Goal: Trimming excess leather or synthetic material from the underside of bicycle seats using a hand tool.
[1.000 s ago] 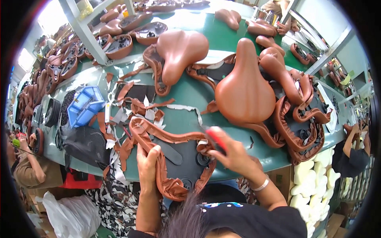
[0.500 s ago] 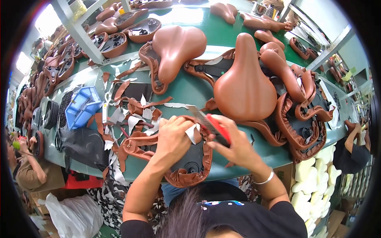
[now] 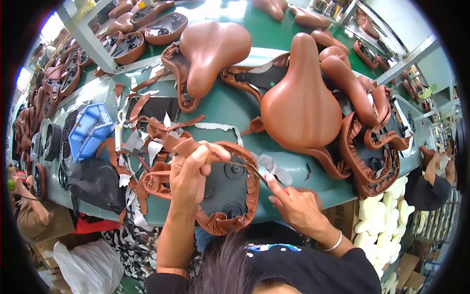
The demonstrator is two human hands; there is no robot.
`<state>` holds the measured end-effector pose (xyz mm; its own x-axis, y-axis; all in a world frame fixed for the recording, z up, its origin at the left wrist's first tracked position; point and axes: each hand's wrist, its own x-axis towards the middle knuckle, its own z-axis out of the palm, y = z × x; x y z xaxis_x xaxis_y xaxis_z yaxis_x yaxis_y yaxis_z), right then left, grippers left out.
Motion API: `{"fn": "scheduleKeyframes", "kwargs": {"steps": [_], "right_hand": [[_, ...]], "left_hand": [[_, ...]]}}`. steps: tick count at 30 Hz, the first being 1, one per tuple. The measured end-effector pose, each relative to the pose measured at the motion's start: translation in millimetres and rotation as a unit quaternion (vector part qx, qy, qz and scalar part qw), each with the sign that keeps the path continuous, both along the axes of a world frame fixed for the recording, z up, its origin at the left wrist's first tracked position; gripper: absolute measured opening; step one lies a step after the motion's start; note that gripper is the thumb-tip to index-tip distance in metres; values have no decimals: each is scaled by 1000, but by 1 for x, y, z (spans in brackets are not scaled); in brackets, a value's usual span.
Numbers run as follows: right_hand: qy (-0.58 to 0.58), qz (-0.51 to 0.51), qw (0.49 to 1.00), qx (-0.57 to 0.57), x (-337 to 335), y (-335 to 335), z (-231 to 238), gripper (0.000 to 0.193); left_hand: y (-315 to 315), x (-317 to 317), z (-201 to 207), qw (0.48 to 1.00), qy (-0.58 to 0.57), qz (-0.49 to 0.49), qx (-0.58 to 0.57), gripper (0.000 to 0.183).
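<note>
An upside-down bicycle saddle (image 3: 254, 196) with a gathered brown cover edge and black base lies before me at the table's near edge. Above its left part, my left hand (image 3: 188, 169) is closed on a brown strip of cover material (image 3: 186, 146). My right hand (image 3: 298, 206) grips a knife (image 3: 258, 172); its blade lies at the saddle's right inner rim, and fingers hide most of the red handle. Beside the blade is a whitish scrap (image 3: 276, 169).
Finished-looking brown saddles (image 3: 301, 98) and open-backed ones (image 3: 377, 164) crowd the right and far side. Brown and white offcuts (image 3: 155, 147), a blue bin (image 3: 90, 130) and black mesh (image 3: 98, 183) lie left. Cream foam pads (image 3: 382, 220) are stacked at lower right. Other people work at both sides.
My left hand has lifted and moved left with the brown strip. My right hand has moved slightly down and right, its blade now at the rim. The pale flap has left my left fingers.
</note>
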<state>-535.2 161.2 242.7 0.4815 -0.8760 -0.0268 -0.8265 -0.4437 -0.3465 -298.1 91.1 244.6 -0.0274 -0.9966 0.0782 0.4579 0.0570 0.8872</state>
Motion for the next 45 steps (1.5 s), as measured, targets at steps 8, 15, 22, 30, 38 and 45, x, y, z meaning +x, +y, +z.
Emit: {"fn": "scheduleKeyframes", "kwargs": {"steps": [8,15,22,30,38,45], "right_hand": [[1,-61,998,21,16,26,12,50],[41,-38,996,-73,18,-44,27,47],[156,16,985,-68,7,-37,52,43],[149,221,958,-106,-15,-92,61,39],[169,32,985,28,-32,-22,55,50],[44,34,997,49,-43,-44,44,51]], "left_hand": [[-3,20,-5,993,73,2,-89,30],[-44,9,-13,699,-598,229,-318,29],[-17,35,-19,984,0,154,94,44],[73,57,-5,992,62,38,-100,45],[56,112,38,753,-614,234,-29,22],[65,7,-31,960,-243,-31,134,53]]}}
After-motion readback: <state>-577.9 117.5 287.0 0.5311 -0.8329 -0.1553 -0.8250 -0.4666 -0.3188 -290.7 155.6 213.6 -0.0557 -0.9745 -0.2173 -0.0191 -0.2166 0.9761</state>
